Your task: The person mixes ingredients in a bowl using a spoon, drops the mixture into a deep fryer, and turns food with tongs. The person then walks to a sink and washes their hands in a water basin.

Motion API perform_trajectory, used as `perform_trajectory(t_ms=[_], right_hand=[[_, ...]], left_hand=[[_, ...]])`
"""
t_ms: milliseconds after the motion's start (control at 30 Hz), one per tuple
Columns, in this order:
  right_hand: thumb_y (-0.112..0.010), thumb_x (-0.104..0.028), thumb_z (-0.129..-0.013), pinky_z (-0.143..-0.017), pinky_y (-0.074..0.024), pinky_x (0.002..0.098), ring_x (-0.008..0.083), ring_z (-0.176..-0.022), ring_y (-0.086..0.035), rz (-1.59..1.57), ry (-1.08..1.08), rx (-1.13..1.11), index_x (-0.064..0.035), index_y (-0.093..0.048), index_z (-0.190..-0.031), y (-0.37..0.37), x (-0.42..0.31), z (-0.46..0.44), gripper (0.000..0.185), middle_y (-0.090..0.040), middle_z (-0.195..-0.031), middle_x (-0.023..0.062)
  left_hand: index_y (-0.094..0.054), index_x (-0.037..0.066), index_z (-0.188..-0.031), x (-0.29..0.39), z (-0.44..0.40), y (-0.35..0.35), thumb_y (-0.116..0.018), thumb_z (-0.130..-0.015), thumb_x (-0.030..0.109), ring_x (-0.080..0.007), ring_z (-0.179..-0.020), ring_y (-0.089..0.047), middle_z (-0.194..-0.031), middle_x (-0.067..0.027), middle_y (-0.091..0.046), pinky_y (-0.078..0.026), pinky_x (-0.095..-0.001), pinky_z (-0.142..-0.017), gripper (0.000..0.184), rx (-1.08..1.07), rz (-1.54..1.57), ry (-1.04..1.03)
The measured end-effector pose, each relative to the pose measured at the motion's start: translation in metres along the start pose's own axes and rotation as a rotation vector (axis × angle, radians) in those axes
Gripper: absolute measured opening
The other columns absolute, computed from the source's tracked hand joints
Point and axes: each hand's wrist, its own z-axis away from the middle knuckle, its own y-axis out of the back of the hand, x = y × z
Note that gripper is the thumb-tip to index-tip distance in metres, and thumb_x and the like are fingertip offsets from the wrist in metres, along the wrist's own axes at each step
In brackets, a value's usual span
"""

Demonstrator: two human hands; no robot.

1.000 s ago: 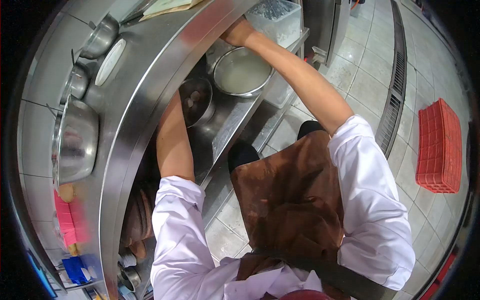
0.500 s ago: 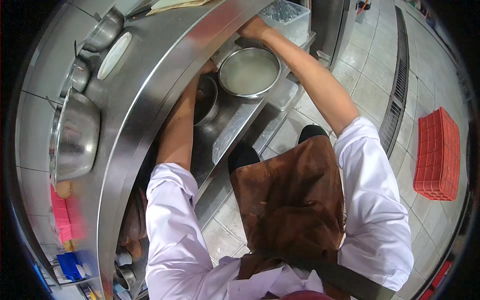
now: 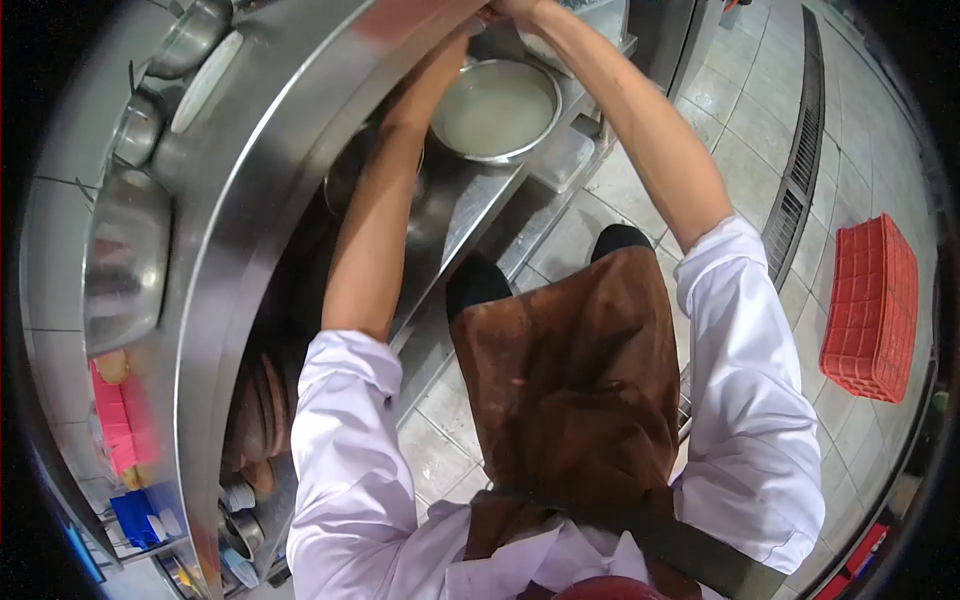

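Note:
Both my arms reach under the steel counter onto the shelf below it. My left hand is close to the counter's edge, above a bowl of cloudy liquid; its fingers are hidden. My right hand is at the top of the view near a clear plastic container, its fingers mostly cut off by the counter edge. What either hand touches cannot be made out. Under my left forearm stands a dark metal pot, partly covered.
Steel bowls and a white lid line the counter's back. A red crate stands on the tiled floor at right, past a drain grate. A clear lidded container sits on the lower shelf.
My left hand has moved up and right, from beside the dark pot to above the liquid bowl. My right hand has shifted slightly up. The camera view has shifted a little.

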Motion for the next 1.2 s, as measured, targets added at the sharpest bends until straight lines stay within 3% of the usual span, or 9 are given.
perform_trajectory(t_ms=[267,633,733,833,933,1033,1067,1133,1200], right_hand=[[-0.055,-0.025,-0.091,-0.103,-0.0411,0.0448,0.0369,-0.123,-0.054,0.192,0.185,-0.039,-0.0094,-0.064,-0.123,0.003,-0.011,-0.001,0.037,-0.062,-0.128,0.0193],[-0.053,-0.031,-0.091,-0.107,-0.0386,0.0465,0.037,-0.126,-0.052,0.558,0.493,-0.01,-0.0132,-0.064,-0.124,-0.066,0.023,-0.016,0.039,-0.061,-0.131,0.017],[-0.054,-0.03,-0.091,-0.106,-0.0386,0.0474,0.0373,-0.124,-0.052,0.46,0.365,-0.038,-0.0128,-0.065,-0.12,-0.064,0.013,-0.01,0.035,-0.062,-0.128,0.0168],[-0.054,-0.028,-0.091,-0.105,-0.0382,0.0483,0.0379,-0.123,-0.053,0.423,0.438,-0.008,-0.0126,-0.066,-0.117,-0.064,0.021,-0.009,0.033,-0.062,-0.126,0.0179],[-0.051,-0.028,-0.092,-0.108,-0.0366,0.0472,0.0363,-0.126,-0.051,0.437,0.336,-0.108,-0.0131,-0.064,-0.122,-0.071,0.049,-0.022,0.036,-0.06,-0.131,0.0165],[-0.048,-0.029,-0.094,-0.11,-0.0349,0.0453,0.0342,-0.131,-0.048,0.602,0.509,-0.1,-0.0142,-0.062,-0.128,-0.087,0.093,-0.03,0.04,-0.057,-0.137,0.0148],[-0.047,-0.03,-0.094,-0.111,-0.0344,0.0449,0.0338,-0.132,-0.047,0.613,0.446,-0.149,-0.0146,-0.061,-0.129,-0.083,0.086,-0.028,0.041,-0.056,-0.138,0.0142],[-0.045,-0.03,-0.095,-0.112,-0.0333,0.0439,0.0329,-0.134,-0.045,0.63,0.324,-0.247,-0.0154,-0.06,-0.132,-0.067,0.053,-0.023,0.043,-0.054,-0.141,0.0129],[-0.045,-0.031,-0.095,-0.112,-0.0331,0.0438,0.0334,-0.133,-0.045,0.656,0.303,-0.235,-0.0153,-0.06,-0.132,-0.072,0.056,-0.019,0.043,-0.055,-0.14,0.0127]], left_hand=[[-0.068,0.006,-0.11,-0.017,0.006,0.009,-0.077,-0.079,0.029,-0.0263,-0.095,-0.066,-0.105,-0.0123,-0.069,-0.053,-0.0405,-0.083,0.039,-0.049,0.104,0.063],[-0.07,0.008,-0.109,-0.116,-0.002,-0.005,-0.079,-0.076,0.03,-0.0276,-0.096,-0.066,-0.106,-0.0126,-0.07,-0.053,-0.0405,-0.084,0.041,-0.189,0.212,0.269],[-0.07,0.008,-0.109,-0.132,0.019,-0.005,-0.079,-0.075,0.03,-0.0279,-0.096,-0.066,-0.106,-0.0127,-0.07,-0.053,-0.0405,-0.085,0.041,-0.241,0.198,0.309],[-0.071,0.009,-0.109,-0.146,0.031,-0.014,-0.08,-0.074,0.03,-0.0283,-0.096,-0.066,-0.106,-0.0128,-0.07,-0.053,-0.0405,-0.085,0.042,-0.311,0.188,0.331],[-0.071,0.009,-0.108,-0.161,0.039,-0.031,-0.08,-0.073,0.03,-0.0286,-0.096,-0.067,-0.106,-0.0129,-0.071,-0.053,-0.0405,-0.085,0.042,-0.396,0.172,0.331],[-0.072,0.009,-0.108,-0.184,0.043,-0.057,-0.08,-0.072,0.03,-0.029,-0.096,-0.067,-0.107,-0.013,-0.071,-0.054,-0.0405,-0.086,0.042,-0.529,0.141,0.296],[-0.072,0.01,-0.108,-0.193,0.048,-0.068,-0.081,-0.072,0.03,-0.0291,-0.096,-0.067,-0.107,-0.013,-0.071,-0.054,-0.0405,-0.086,0.042,-0.58,0.127,0.278],[-0.074,0.011,-0.107,-0.191,0.052,-0.076,-0.081,-0.069,0.031,-0.0314,-0.099,-0.067,-0.109,-0.0143,-0.071,-0.053,-0.0426,-0.09,0.044,-0.669,0.086,0.253],[-0.075,0.012,-0.106,-0.133,0.038,-0.05,-0.08,-0.068,0.033,-0.034,-0.104,-0.066,-0.114,-0.0156,-0.07,-0.051,-0.0451,-0.095,0.044,-0.844,-0.042,0.301]])
